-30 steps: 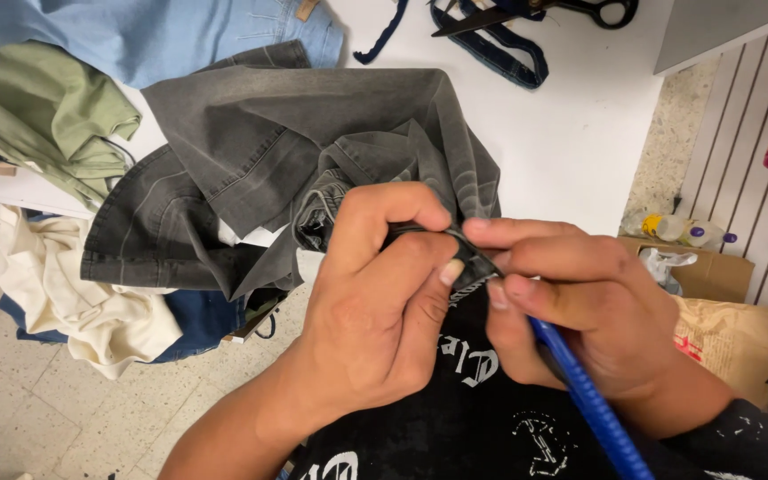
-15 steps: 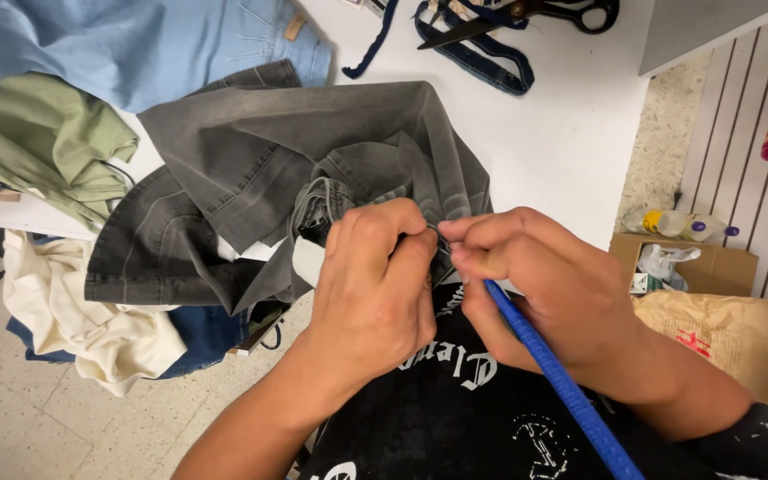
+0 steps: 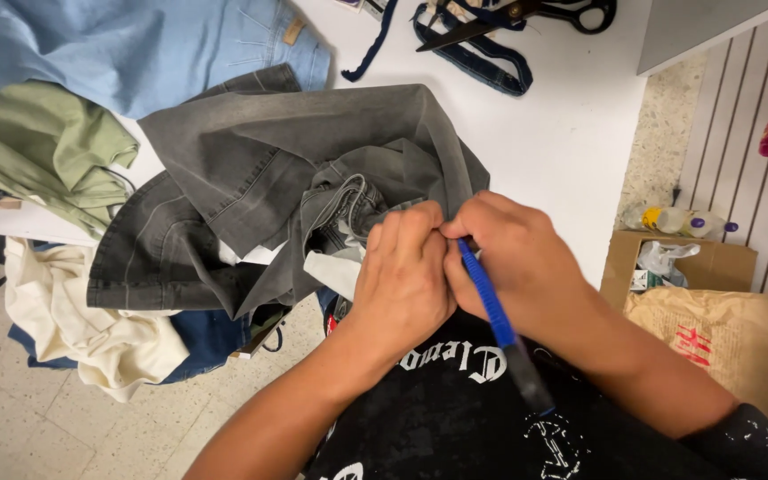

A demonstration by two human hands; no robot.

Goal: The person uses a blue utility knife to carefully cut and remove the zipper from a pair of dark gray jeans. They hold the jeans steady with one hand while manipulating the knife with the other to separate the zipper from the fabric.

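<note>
Left hand (image 3: 402, 276) is pinching the grey jeans (image 3: 260, 178) at the surface's (image 3: 562, 133) near edge. Right hand (image 3: 508, 258) is gripping a blue-handled tool (image 3: 491, 302). Open surface lies far right, toward scissors (image 3: 526, 18).

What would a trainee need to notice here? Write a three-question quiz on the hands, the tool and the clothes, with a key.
1. True or false: the right hand holds a blue-handled tool.
2. Which garment does the left hand pinch? A) light blue jeans B) grey jeans C) green garment
3. What lies at the far edge of the white table, beside the dark denim strips?

Key
1. True.
2. B; both hands meet at a bunched part of it.
3. Black-handled scissors.
</note>
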